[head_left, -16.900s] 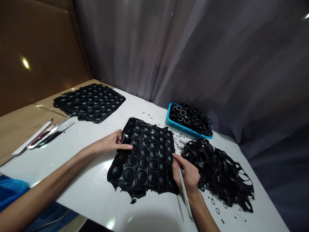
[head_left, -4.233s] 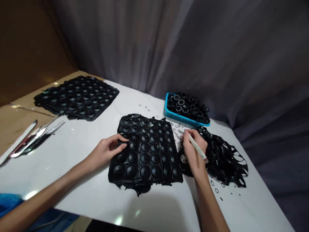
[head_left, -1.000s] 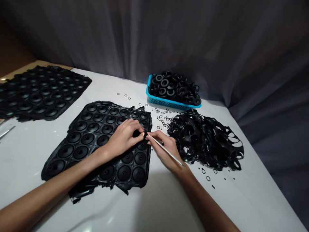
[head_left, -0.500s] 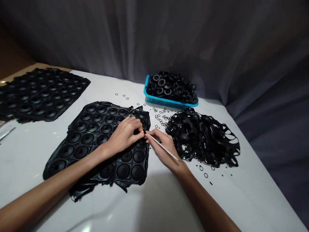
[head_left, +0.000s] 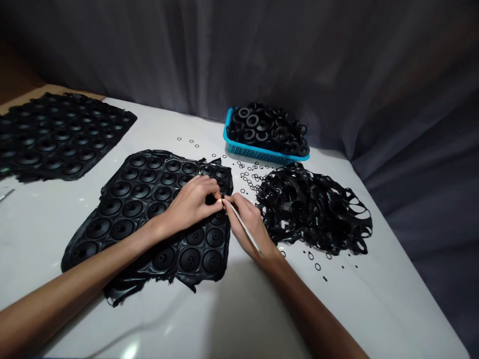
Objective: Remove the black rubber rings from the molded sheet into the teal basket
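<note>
A black rubber sheet (head_left: 164, 259) with rows of moulded round discs lies flat on the white table. Over its right part is my left hand (head_left: 196, 197), thumb and forefinger pinched together at the sheet's right edge; what sits between those fingertips is too small and hidden to make out. My right hand (head_left: 250, 219) is closed around a slim pale stick-like tool (head_left: 245, 230), whose back end points toward my wrist. The tool's front end meets my left fingertips, and its tip is hidden there.
A blue basket (head_left: 258, 153) heaped with black rubber rings stands at the back. Right of my hands lies a tangled pile of black rubber scrap (head_left: 318, 214). Small thin rings (head_left: 252, 182) are scattered around. Another moulded sheet (head_left: 63, 134) lies at far left, and a grey curtain (head_left: 168, 60) hangs behind.
The view has shifted slightly. The tool in my right hand has swung to a steeper angle, its back end moving left. Both hands stay together at the sheet's right edge.
</note>
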Available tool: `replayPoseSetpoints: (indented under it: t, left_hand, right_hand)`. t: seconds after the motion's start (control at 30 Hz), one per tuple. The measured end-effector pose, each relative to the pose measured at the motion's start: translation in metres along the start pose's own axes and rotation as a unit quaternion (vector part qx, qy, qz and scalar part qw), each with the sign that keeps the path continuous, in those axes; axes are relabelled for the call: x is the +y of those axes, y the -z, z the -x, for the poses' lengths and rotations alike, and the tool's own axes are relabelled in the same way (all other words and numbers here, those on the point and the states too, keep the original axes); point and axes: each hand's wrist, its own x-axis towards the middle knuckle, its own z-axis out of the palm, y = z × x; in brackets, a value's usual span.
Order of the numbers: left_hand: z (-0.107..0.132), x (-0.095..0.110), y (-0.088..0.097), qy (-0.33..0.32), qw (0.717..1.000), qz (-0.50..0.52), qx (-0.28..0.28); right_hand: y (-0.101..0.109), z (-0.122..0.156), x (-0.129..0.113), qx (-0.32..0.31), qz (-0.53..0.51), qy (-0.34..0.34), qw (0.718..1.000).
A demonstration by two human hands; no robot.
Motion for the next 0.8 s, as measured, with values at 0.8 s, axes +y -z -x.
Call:
replayPoseSetpoints:
  t: [0.8]
  left_hand:
    - [0.007, 0.002, -0.002, 0.006, 1.000, 0.011, 0.011]
  right_hand:
    - [-0.009, -0.015, 0.018, 0.133, 0.255, 0.039, 0.957]
